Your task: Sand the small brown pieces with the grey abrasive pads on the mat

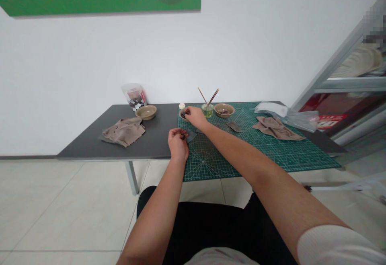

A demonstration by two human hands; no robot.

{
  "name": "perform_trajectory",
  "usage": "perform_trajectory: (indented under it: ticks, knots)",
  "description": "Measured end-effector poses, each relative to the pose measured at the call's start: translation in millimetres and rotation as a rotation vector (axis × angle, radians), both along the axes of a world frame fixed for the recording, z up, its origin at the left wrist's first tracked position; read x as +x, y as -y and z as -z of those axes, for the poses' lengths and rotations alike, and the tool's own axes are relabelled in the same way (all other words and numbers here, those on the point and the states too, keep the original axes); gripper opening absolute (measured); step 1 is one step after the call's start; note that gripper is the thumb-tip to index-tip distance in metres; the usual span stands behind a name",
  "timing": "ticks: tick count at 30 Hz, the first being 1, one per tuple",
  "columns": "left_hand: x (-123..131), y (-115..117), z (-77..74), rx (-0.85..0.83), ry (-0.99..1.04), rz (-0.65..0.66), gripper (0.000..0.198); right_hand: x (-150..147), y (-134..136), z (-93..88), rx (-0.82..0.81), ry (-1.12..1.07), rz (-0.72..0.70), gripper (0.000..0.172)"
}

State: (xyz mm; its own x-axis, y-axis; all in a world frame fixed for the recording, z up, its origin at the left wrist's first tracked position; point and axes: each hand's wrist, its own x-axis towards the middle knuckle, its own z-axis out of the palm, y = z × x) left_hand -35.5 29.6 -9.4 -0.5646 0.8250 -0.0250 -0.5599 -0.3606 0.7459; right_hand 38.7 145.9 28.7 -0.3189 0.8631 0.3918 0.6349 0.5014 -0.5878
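My left hand rests at the near left edge of the green cutting mat, fingers curled round a small dark piece whose kind I cannot make out. Beside it lies a grey sandpaper-like sheet. At a small tan bowl, my right hand reaches in with fingers pinched at something dark; what it is stays too small to name, and the hand hides much of the bowl. Behind stand a glass jar of greenish liquid holding brushes and a white-capped container.
Another bowl with dark bits stands right of the jar, near a grey sheet. A brown cloth and plastic bag lie right. Leftward are a cloth, a bowl and a clear tub.
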Motion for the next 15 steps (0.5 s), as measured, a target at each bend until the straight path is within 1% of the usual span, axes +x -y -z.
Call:
perform_trajectory:
  ticks: [4, 6, 8, 10, 12, 14, 15]
  knots:
    - [-1, 0, 0.9, -0.014, -0.002, 0.003, 0.029, -3, -6, 3.2, 0.006, 0.181, 0.018, 0.017]
    - [-1, 0, 0.5, -0.023, 0.013, -0.011, 0.035, -3, -6, -0.5, 0.021, 0.225, 0.006, 0.018]
    - [1, 0, -0.1, -0.037, 0.025, -0.044, 0.037, -3, 1, -8.6, 0.098, 0.211, -0.003, 0.022]
    - [2, 0, -0.2, -0.058, 0.006, -0.077, 0.036, -1, 17, -19.8, 0.182, 0.133, -0.015, 0.024]
    - [3, -1, 0.8, -0.075, -0.024, -0.094, 0.033, 0, 40, -30.7, 0.156, 0.060, -0.083, 0.019]
    - [2, -2, 3.0, -0.063, -0.016, -0.101, 0.025, 2, 65, -36.9, 0.127, 0.051, -0.201, 0.023]
    - [0, -3, 4.3, -0.047, 0.000, -0.083, 0.019, 4, 77, -37.1, 0.130, 0.070, -0.253, 0.023]
